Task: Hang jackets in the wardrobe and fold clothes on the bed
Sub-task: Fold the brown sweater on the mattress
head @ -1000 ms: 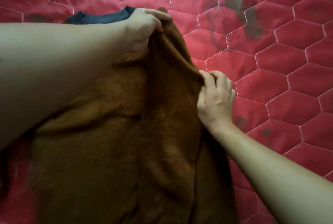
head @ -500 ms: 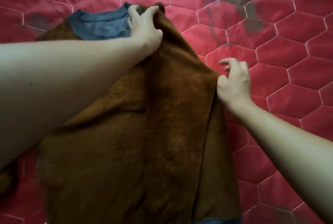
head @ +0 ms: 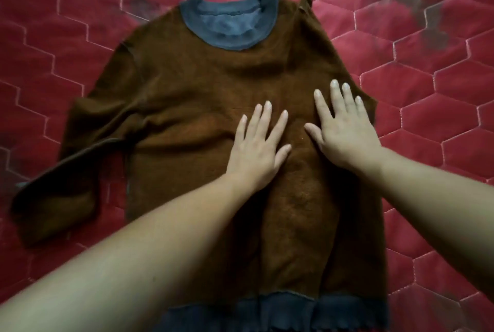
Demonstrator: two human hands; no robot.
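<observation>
Head view: one brown sweater (head: 192, 91) lies front-up and flat on one red quilt (head: 427, 144) stitched in hexagons. Two bare hands rest on it, palms down, side by side but not touching each other.

Left hand (head: 256, 152): its fingers (head: 263, 120) are straight and slightly spread, and they press the middle of the sweater's front.

Right hand (head: 344, 139): its fingers (head: 335, 96) are straight and spread, with the thumb out toward the left hand. They press the cloth close to the sweater's right edge.

One grey-blue collar (head: 227, 34) lies well beyond the fingertips of both hands. One band of the same grey-blue, the hem (head: 294, 310), lies behind the wrists at the near edge, with the left forearm crossing over part of it.

One sleeve (head: 80, 149) stretches out on the quilt, well to the left of the left hand's little finger. A second sleeve cannot be told apart; one lengthwise crease runs on the cloth beyond the right fingertips.

Several dark blotches (head: 419, 10) mark the quilt, the largest group far beyond and to the right of the right fingertips.
</observation>
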